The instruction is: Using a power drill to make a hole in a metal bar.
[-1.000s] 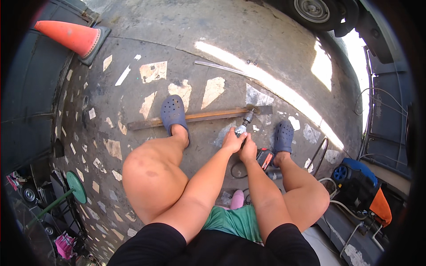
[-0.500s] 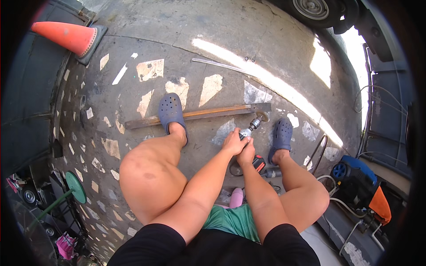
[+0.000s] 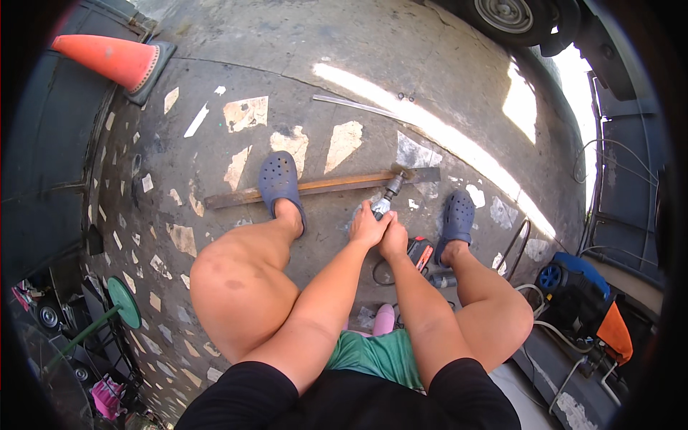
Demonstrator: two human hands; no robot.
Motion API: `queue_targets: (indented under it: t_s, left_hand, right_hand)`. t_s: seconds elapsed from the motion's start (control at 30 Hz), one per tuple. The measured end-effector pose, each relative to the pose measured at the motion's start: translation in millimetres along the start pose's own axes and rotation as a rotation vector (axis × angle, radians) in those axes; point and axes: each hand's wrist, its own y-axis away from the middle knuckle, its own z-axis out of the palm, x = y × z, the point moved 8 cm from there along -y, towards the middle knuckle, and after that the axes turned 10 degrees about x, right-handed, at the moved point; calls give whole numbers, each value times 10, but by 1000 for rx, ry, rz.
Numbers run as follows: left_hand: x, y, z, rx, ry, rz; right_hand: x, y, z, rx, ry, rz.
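Both my hands hold a cordless drill [image 3: 382, 206] fitted with a round wire brush [image 3: 403, 171]. My left hand [image 3: 368, 226] is wrapped round the drill's body. Close behind it, my right hand [image 3: 393, 239] is closed on the handle, whose fingers are partly hidden. A red and black battery pack [image 3: 421, 251] shows beside my right hand. The brush is at the top side of a long, partly rusty metal bar [image 3: 337, 183], near its right end; whether it touches cannot be told. My left clog [image 3: 279, 179] rests on the bar.
My right clog [image 3: 457, 215] stands beyond the bar's right end. A grey tool [image 3: 443, 279] and cable lie near that leg. An orange cone [image 3: 107, 61] stands far left, a thin metal strip [image 3: 355, 104] lies ahead, and a blue and black machine [image 3: 573, 283] with hoses sits at right.
My hands have moved the drill slightly left and away from me. Its wire brush has shifted left along the bar from nearer the right end.
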Motion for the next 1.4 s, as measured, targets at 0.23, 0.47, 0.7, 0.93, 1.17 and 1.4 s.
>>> queue_targets:
  t_s: [0.23,0.47,0.7,0.93,1.17,1.4]
  left_hand:
    - [-57,50,5,-73,-60,9]
    - [-105,46,38,-29,7,9]
    - [-129,-35,-19,9,42,-7]
    - [-63,-52,36,-24,44,4]
    - [-140,13,-113,50,40,-38]
    - [-55,31,-5,23,26,-46]
  right_hand:
    - [13,137,69,26,-27,45]
    - [-4,131,21,43,-23,18]
    - [-105,34,57,-15,9,-47]
    - [-73,9,-20,-13,-9,-4]
    - [-158,43,48,-55,51,-34]
    - [-72,-16,31,-72,69,-10]
